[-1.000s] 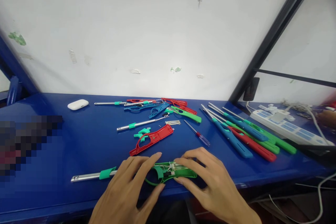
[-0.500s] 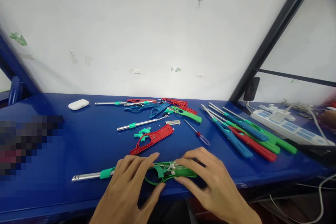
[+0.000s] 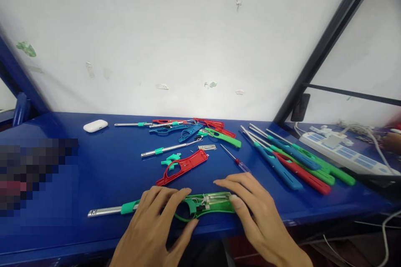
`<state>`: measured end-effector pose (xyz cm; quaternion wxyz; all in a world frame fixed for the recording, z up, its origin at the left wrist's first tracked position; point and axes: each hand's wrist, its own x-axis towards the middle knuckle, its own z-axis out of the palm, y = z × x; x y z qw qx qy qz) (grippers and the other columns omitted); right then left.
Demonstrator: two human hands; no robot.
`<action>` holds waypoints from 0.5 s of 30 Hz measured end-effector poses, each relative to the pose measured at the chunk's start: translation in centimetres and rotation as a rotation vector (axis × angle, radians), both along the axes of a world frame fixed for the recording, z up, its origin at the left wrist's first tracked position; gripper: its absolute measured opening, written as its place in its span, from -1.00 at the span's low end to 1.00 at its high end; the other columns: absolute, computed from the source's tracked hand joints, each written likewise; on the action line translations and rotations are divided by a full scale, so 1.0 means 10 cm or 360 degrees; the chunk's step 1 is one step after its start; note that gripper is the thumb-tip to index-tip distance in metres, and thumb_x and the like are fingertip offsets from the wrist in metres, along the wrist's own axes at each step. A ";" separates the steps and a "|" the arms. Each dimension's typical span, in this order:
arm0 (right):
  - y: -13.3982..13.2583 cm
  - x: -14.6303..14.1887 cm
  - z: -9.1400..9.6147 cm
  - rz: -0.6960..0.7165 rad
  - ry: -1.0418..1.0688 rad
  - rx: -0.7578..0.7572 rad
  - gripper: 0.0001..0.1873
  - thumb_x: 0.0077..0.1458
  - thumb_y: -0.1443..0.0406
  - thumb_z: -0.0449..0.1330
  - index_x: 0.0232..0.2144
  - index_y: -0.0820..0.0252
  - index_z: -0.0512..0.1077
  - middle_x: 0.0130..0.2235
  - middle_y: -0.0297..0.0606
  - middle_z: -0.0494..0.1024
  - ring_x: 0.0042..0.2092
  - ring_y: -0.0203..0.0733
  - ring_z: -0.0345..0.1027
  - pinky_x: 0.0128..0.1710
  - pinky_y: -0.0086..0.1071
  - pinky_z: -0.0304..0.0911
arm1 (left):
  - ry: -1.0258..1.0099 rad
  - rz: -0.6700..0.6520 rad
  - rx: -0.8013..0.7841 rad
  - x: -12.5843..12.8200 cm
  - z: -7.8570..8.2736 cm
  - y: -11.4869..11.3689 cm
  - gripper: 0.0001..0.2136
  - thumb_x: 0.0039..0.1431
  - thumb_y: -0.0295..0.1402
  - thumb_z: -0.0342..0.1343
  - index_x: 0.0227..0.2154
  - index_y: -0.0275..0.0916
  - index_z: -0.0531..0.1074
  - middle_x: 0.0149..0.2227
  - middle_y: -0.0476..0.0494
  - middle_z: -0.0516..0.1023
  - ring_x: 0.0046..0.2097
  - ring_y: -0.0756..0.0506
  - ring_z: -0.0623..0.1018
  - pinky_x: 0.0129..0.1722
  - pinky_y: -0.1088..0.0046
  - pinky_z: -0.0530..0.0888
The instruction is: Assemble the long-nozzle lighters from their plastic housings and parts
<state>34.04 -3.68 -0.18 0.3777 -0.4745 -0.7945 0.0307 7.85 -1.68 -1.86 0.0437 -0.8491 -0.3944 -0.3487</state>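
An opened green gas lighter (image 3: 216, 207) lies near the table's front edge, its metal tube pointing left. Its inner parts show: a clear fuel tank (image 3: 217, 197), white wires and a teal trigger (image 3: 189, 206). My left hand (image 3: 153, 221) is closed around the trigger end, fingers on the far side and thumb on the near side, covering part of the tube's base. At the handle's right end, my right hand (image 3: 257, 212) touches the lighter with its thumb. Its other fingers stretch out beyond the far edge, apart from the thumb.
Behind lie a red half-shell (image 3: 191, 162), teal pieces (image 3: 171, 160), a loose lighter tube (image 3: 169, 149) and a screwdriver (image 3: 236, 160). Several whole lighters (image 3: 285, 167) lie right, before a power strip (image 3: 344, 152). A white case (image 3: 95, 126) sits back left. Another person's hand (image 3: 393, 142) shows far right.
My right hand's fingers have lifted off the fuel tank and straightened. Its thumb has moved from the near edge to the handle's right end. My left hand keeps its hold.
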 end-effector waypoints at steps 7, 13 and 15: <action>0.06 0.02 -0.01 -0.0188 0.0225 -0.0002 -0.69 0.52 0.25 0.00 0.08 -0.08 0.52 0.02 -0.31 0.59 0.07 -0.12 0.46 0.12 -0.25 0.29 | -0.0010 -0.0015 0.0025 0.01 0.01 0.00 -0.69 0.36 -0.27 0.22 0.12 -0.09 0.41 -0.05 -0.08 0.62 -0.03 -0.20 0.59 0.01 0.19 0.54; 0.17 0.12 0.11 -0.0325 0.0169 -0.0078 -0.72 0.50 0.14 0.03 0.09 -0.12 0.49 0.10 -0.29 0.54 0.17 -0.05 0.40 0.20 -0.16 0.29 | 0.0004 -0.0004 0.0100 -0.01 0.02 0.02 -0.68 0.38 -0.22 0.20 0.13 -0.08 0.42 -0.06 -0.05 0.64 -0.05 -0.17 0.61 -0.01 0.27 0.53; 0.31 0.20 0.18 -0.0362 -0.0020 -0.0075 -0.69 0.49 0.09 0.04 0.12 -0.10 0.48 0.17 -0.24 0.48 0.23 -0.01 0.36 0.27 -0.08 0.25 | 0.0035 -0.0001 0.0130 -0.02 0.02 0.03 -0.67 0.38 -0.21 0.20 0.15 -0.08 0.41 -0.07 -0.04 0.64 -0.06 -0.17 0.62 -0.02 0.27 0.53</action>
